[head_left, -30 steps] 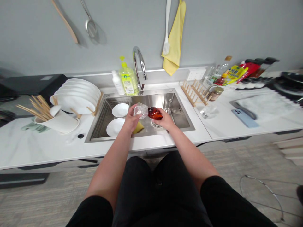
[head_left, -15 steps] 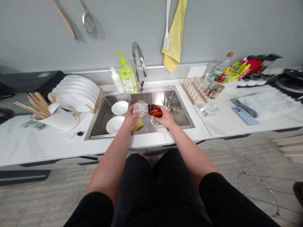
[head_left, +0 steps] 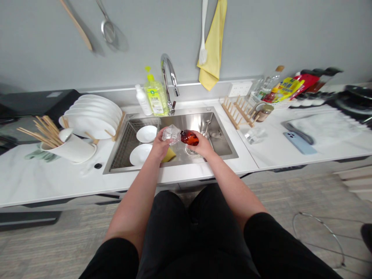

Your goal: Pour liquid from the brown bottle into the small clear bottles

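Note:
My left hand (head_left: 158, 148) is closed around a clear, faceted container (head_left: 171, 133), perhaps a cup, over the middle of the sink. A bottle with dark reddish-amber contents (head_left: 190, 138) lies tilted on its side in my right hand (head_left: 203, 146), whose fingers wrap its base. The bottle's neck points left at the clear container, and the two are very close; I cannot tell if they touch. Below them is the steel sink (head_left: 223, 145), with a yellow sponge or cloth (head_left: 168, 155) just under my left hand. Two white dishes, a smaller one (head_left: 147, 133) and a larger one (head_left: 140, 154), sit in its left side.
Behind the sink rise a faucet (head_left: 169, 77), a green soap pump bottle (head_left: 155, 97) and a white bottle (head_left: 143, 101). On the left stand racked white plates (head_left: 90, 116) and a chopstick holder (head_left: 71, 147). To the right are a wooden rack (head_left: 240, 112), a jar (head_left: 264, 112) and a phone (head_left: 299, 142).
The whole view has shifted very slightly. Both hands keep their hold on the clear container and the bottle, in nearly the same place.

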`<state>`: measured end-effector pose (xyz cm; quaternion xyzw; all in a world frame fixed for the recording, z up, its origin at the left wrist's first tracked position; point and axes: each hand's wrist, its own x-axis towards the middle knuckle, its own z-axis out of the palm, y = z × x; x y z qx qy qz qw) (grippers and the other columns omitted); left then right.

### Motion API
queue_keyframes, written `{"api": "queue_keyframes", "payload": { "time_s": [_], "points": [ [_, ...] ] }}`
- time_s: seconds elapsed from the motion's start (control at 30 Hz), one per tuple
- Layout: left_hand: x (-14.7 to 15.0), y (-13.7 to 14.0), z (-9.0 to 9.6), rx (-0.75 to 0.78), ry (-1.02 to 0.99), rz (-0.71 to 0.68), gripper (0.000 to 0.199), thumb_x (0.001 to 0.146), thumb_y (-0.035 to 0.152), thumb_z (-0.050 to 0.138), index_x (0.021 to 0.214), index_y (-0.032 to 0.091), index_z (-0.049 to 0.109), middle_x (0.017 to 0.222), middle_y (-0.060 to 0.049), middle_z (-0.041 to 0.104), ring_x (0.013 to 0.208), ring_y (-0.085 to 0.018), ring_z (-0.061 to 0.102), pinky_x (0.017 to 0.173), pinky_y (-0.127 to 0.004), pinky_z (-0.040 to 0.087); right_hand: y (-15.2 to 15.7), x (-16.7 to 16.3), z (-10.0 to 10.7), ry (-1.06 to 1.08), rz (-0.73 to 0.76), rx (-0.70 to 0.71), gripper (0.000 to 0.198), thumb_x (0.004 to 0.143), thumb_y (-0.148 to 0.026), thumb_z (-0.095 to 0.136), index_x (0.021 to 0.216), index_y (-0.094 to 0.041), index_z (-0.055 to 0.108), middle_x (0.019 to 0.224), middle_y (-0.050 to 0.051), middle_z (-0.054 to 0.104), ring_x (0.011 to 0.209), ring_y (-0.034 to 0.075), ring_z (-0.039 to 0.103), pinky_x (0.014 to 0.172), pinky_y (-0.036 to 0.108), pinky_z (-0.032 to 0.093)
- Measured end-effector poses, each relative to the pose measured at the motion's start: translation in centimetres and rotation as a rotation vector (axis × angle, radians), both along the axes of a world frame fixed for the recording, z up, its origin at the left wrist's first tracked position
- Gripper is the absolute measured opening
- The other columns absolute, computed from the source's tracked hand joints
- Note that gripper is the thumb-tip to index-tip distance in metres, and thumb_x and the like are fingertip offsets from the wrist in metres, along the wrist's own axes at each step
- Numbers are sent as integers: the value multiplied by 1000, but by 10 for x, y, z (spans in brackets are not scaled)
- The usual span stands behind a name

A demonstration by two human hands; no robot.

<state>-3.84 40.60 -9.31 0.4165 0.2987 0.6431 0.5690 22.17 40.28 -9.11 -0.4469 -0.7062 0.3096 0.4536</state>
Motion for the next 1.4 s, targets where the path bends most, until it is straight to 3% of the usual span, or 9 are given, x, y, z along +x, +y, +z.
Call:
{"api": "queue_keyframes", "payload": {
  "time_s": [0.43, 0.67, 0.97, 1.17, 1.4],
  "points": [
    [-3, -1, 0, 5, 14, 3, 90, 63, 24, 108, 147, 30, 75, 128, -8, 81, 118, -30, 78, 107, -47, 61, -1, 1, 1, -13, 31, 4, 84, 74, -35, 97, 153, -27, 70, 145, 10, 81, 128, 37, 78, 119, 54, 60],
    [-2, -1, 0, 6, 8, 13, 94, 62, 19, 107, 149, 31, 74, 121, -5, 82, 108, -27, 79, 99, -42, 63, -3, 1, 4, -46, 35, -16, 83, 75, -31, 96, 153, -29, 69, 144, 6, 82, 129, 35, 79, 117, 50, 61],
    [-1, 0, 0, 42, 9, 17, 75, 61, 20, 108, 129, 31, 77, 112, -1, 82, 95, -21, 77, 89, -36, 64, -3, 0, 4, -82, 26, -28, 82, 75, -31, 97, 152, -30, 69, 141, 6, 82, 125, 34, 80, 114, 51, 62],
    [-2, 1, 0, 47, 24, 28, 79, 60, 21, 108, 131, 32, 77, 116, -2, 83, 93, -20, 78, 85, -35, 65, -2, 1, 2, -78, 31, -25, 84, 75, -31, 98, 153, -30, 68, 143, 6, 82, 126, 34, 80, 116, 52, 61],
    [-4, 1, -2, 58, 50, 22, 79, 65, 20, 106, 136, 34, 77, 120, -2, 82, 99, -21, 77, 92, -37, 62, -1, 1, 1, -78, 51, -4, 85, 76, -30, 97, 155, -29, 68, 148, 8, 80, 132, 35, 78, 119, 52, 60]
  ]
}}
